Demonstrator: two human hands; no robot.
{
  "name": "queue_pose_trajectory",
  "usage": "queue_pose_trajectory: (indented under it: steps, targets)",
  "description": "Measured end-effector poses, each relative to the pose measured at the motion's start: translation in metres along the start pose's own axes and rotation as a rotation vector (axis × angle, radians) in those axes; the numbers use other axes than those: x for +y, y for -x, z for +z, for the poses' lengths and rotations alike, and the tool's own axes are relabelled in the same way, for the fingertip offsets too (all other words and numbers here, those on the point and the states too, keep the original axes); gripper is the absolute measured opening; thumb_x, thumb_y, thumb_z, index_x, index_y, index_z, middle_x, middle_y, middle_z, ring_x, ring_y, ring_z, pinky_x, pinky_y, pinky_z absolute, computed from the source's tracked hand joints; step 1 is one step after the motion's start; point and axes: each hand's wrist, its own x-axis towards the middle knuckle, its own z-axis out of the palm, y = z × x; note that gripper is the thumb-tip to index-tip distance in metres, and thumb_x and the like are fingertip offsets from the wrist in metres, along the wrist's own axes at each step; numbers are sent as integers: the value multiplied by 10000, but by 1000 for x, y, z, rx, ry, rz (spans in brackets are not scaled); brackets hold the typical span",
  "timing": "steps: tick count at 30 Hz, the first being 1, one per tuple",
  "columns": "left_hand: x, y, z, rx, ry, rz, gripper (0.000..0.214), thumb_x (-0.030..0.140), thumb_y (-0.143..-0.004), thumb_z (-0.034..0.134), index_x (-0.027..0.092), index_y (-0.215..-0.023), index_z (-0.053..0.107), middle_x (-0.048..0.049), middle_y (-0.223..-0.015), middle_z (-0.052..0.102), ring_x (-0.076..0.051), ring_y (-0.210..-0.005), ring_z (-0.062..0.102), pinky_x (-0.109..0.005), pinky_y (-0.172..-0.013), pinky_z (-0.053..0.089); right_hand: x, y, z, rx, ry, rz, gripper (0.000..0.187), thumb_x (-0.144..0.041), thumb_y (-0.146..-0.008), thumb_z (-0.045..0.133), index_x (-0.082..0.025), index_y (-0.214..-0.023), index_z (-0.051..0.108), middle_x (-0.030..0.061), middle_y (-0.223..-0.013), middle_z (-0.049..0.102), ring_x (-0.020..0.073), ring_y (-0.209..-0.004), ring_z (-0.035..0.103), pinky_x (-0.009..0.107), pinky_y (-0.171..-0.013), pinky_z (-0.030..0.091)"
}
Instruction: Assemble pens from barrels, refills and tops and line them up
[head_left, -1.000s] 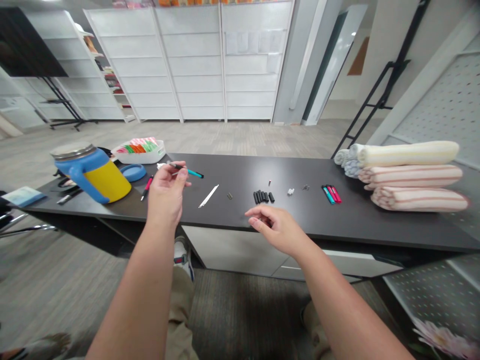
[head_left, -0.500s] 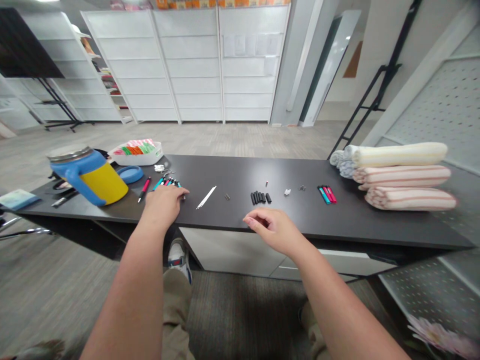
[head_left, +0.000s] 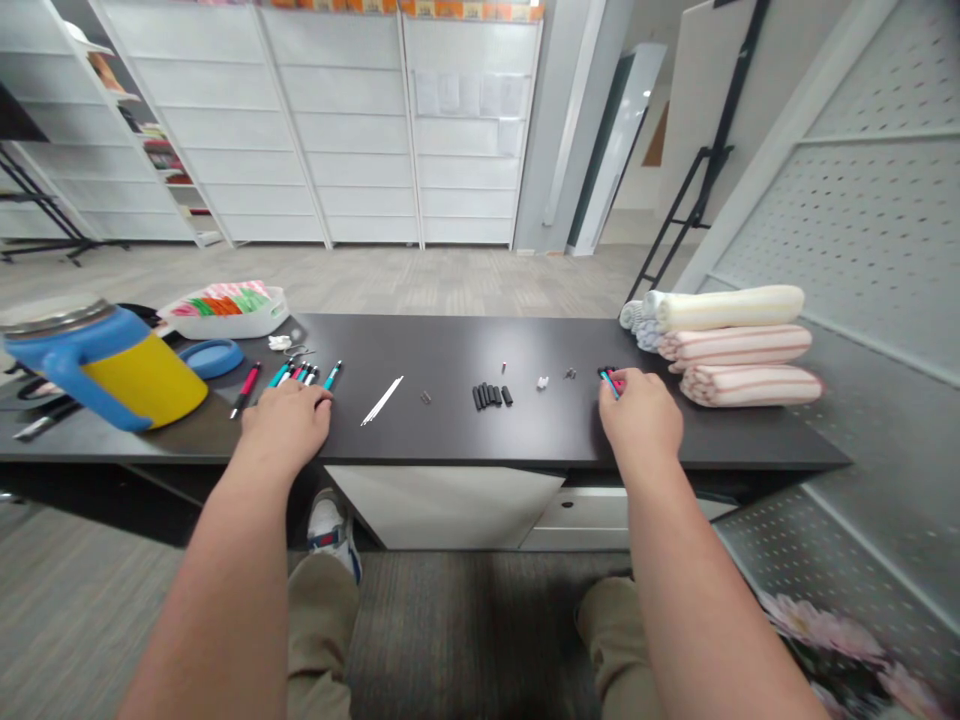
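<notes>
My left hand (head_left: 289,420) rests palm down on the black table (head_left: 465,440), fingers loose and holding nothing. Just beyond its fingertips lie several teal and pink pens (head_left: 306,375). My right hand (head_left: 641,415) is curled over the teal and pink pen barrels (head_left: 608,380) near the rolled towels. Its fingertips touch them, but the hand hides whether one is gripped. Between my hands lie white refill rods (head_left: 382,400), a small spring (head_left: 425,397), a row of black grip sleeves (head_left: 491,395) and tiny white (head_left: 542,382) and metal parts (head_left: 570,374).
A yellow and blue jug (head_left: 112,370) lies on its side at the left with a blue lid (head_left: 211,357) and a white tray (head_left: 225,312) behind it. One pink pen (head_left: 246,388) lies apart. Rolled towels (head_left: 739,345) are stacked at the right. White shelving lines the far wall.
My left hand set the teal pen down among the other pens and now rests on the table. My right hand moved right, from mid-table to the teal and pink barrels. The view turned right.
</notes>
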Motion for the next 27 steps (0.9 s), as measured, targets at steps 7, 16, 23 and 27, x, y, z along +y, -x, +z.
queue_pose_trajectory:
  steps: [7, 16, 23, 27]
  targets:
    - [5, 2, 2, 78, 59, 53, 382, 441, -963, 502, 236, -1031, 817, -207, -1193, 697, -428, -1124, 632, -593, -893, 544, 2, -1, 6, -95, 78, 61, 291, -394, -935, 620, -170, -1074, 743, 169, -1062, 680, 315, -901, 694, 388, -731, 483]
    - [25, 6, 4, 84, 164, 125, 364, 452, -938, 537, 222, -901, 816, -137, -1089, 722, -329, -1098, 652, -469, -1029, 507, 2, -3, 8, -98, 91, 110, 330, -395, -943, 617, -120, -1085, 731, 226, -1097, 667, 350, -943, 715, 424, -770, 529]
    - [41, 8, 4, 68, 196, 183, 299, 415, -921, 590, 217, -877, 810, -135, -1072, 719, -328, -1091, 654, -458, -1015, 504, 2, -4, 9, -130, 131, 81, 338, -385, -935, 611, -93, -1026, 757, 236, -1010, 684, 373, -914, 720, 441, -758, 531]
    - [49, 9, 3, 78, 180, 183, 297, 408, -922, 598, 207, -861, 809, -142, -1063, 723, -328, -1063, 660, -461, -1019, 506, 3, -2, 8, -67, 84, 109, 324, -350, -957, 574, -80, -1052, 726, 248, -1018, 691, 365, -922, 708, 429, -762, 511]
